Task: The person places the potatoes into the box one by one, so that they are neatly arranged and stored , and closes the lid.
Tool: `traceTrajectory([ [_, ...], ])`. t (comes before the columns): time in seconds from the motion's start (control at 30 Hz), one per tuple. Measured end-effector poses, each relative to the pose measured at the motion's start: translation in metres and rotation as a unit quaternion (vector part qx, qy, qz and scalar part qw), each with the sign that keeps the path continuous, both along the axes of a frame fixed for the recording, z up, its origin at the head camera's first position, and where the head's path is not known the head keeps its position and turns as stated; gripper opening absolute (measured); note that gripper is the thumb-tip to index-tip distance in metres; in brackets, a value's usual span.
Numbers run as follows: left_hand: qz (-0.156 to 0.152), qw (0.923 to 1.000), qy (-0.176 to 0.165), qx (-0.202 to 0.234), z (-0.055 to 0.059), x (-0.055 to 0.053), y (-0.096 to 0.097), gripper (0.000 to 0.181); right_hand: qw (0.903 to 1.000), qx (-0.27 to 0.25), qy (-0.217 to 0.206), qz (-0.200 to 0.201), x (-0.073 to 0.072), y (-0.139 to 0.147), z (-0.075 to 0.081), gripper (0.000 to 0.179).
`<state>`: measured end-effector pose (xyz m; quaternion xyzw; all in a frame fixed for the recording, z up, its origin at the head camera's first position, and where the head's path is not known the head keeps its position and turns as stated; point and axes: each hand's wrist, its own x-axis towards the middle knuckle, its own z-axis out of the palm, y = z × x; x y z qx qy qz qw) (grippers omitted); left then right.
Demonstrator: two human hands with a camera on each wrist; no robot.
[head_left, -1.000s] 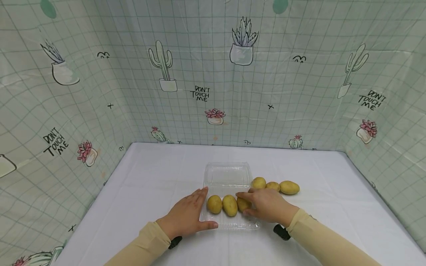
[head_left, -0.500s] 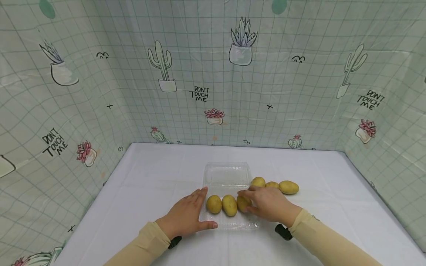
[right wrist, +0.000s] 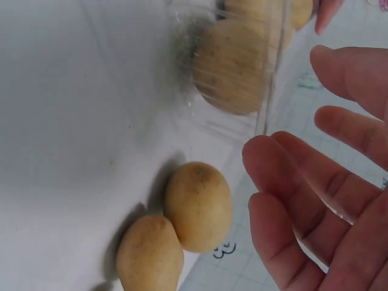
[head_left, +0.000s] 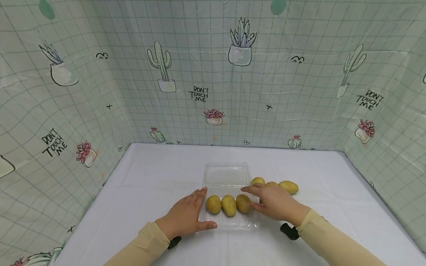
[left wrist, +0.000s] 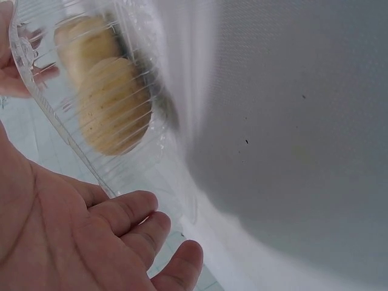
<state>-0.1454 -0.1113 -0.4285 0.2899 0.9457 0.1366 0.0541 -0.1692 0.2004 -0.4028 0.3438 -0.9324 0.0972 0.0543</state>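
A clear plastic clamshell box [head_left: 229, 223] lies unfolded on the table, its lid [head_left: 227, 173] laid back on the far side. Three potatoes sit in a row in its base: a left one [head_left: 213, 204], a middle one [head_left: 229, 205] and a right one [head_left: 243, 203]. My left hand [head_left: 183, 215], fingers extended and thumb spread, rests at the box's left side. Beside the right potato is my right hand [head_left: 277, 202], its fingers apart and nothing held. In the right wrist view the fingers stand clear of the potato [right wrist: 233, 66] behind the plastic wall.
Three more potatoes lie behind my right hand: one near the box's corner [head_left: 257, 181], one partly hidden [head_left: 272, 184] and a long one [head_left: 288, 187]. White cloth [head_left: 159, 166] covers the table. A patterned curtain [head_left: 216, 74] encloses its back and sides.
My right hand has let go of the right potato and shifted a little to the right. That potato stays in the box. The left hand has kept its place.
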Motion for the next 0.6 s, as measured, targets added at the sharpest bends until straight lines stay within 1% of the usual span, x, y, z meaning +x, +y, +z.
traceTrajectory([
  [0.1,-0.001,1.0000,0.001,0.003,0.000,0.000,0.000,0.107,0.9997,-0.023,-0.002,0.002,0.000,0.006,0.005,0.043],
  [0.2,-0.001,1.0000,0.004,0.001,-0.001,0.000,0.000,0.107,0.9991,-0.041,0.012,0.003,0.000,0.014,0.008,0.042],
  [0.3,0.000,1.0000,0.005,0.000,-0.002,0.000,0.000,0.107,0.9985,-0.045,0.030,-0.005,-0.001,0.021,0.009,0.042],
  [0.37,0.000,1.0000,0.005,-0.001,-0.003,0.000,0.000,0.107,0.9984,-0.045,0.033,-0.013,-0.001,0.026,0.009,0.042],
  [0.6,-0.003,1.0000,0.006,0.001,-0.003,-0.001,0.000,0.106,0.9980,-0.036,0.011,-0.052,-0.001,0.041,0.006,0.041],
])
